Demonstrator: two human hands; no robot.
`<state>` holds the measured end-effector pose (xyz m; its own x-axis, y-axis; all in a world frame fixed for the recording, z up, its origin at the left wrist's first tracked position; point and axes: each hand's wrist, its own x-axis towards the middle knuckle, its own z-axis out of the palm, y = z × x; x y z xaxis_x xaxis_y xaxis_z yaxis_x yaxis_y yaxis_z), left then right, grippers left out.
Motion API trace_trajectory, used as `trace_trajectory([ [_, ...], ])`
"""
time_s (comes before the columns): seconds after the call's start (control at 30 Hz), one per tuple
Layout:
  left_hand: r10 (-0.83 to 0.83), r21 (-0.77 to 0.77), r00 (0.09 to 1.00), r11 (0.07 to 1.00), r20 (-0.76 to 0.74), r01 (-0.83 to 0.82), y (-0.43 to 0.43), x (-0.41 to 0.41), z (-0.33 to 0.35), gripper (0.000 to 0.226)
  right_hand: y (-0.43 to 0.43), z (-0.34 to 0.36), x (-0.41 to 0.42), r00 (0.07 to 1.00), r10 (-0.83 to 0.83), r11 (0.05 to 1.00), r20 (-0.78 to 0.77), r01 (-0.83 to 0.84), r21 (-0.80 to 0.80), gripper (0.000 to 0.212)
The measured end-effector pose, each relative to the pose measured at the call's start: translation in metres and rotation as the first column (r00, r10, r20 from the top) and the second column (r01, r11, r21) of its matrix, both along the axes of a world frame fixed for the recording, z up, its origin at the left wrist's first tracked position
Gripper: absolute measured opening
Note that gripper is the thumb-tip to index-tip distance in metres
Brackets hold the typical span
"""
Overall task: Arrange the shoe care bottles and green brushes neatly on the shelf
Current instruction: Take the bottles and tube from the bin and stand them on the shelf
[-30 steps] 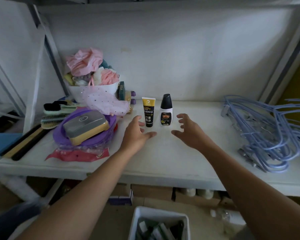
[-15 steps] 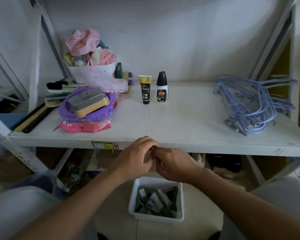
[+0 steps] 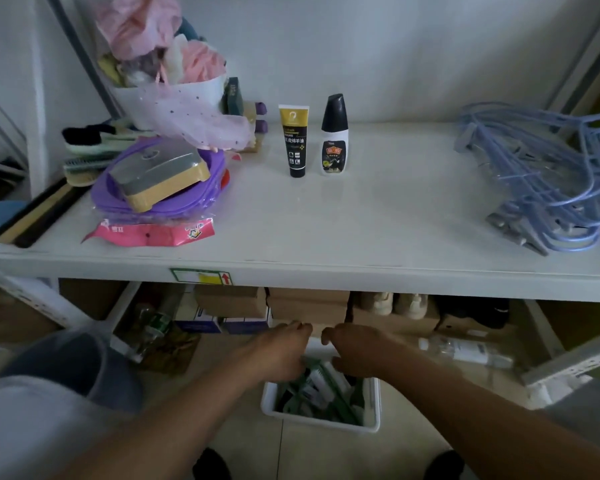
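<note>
On the white shelf a black tube with a yellow top and a white bottle with a black cap stand upright side by side near the back wall. Below the shelf, on the floor, sits a white bin holding several green brushes and small items. My left hand and my right hand are both lowered over the bin's far end, backs up, close together. Their fingers point down into the bin and are hidden, so any hold is unclear.
At the shelf's left are a purple basin with a grey and tan box on it, a pink packet, a white bucket of pink cloths and brushes. Blue hangers fill the right. Cardboard boxes sit below.
Both hands have dropped from the shelf near the two bottles to below its front edge and now reach into the white bin. The view has tilted downward.
</note>
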<state>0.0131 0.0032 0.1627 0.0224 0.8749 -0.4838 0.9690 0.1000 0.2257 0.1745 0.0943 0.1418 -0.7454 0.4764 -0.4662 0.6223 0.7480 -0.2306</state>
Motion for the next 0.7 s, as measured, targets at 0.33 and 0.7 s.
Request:
trace_trajectory([
  [0.33,0.308,-0.303,0.944,0.916,0.118,-0.261,-0.022,0.019,-0.109,0.049,0.005,-0.054,0.016,0.989,0.01,0.98,0.149,0.02,-0.199,0.035],
  [0.7,0.543,-0.298,0.833,0.817,0.11,-0.494,-0.001,0.031,-0.181,0.017,0.023,-0.153,0.011,0.992,-0.09,0.975,0.092,0.106,-0.197,0.017],
])
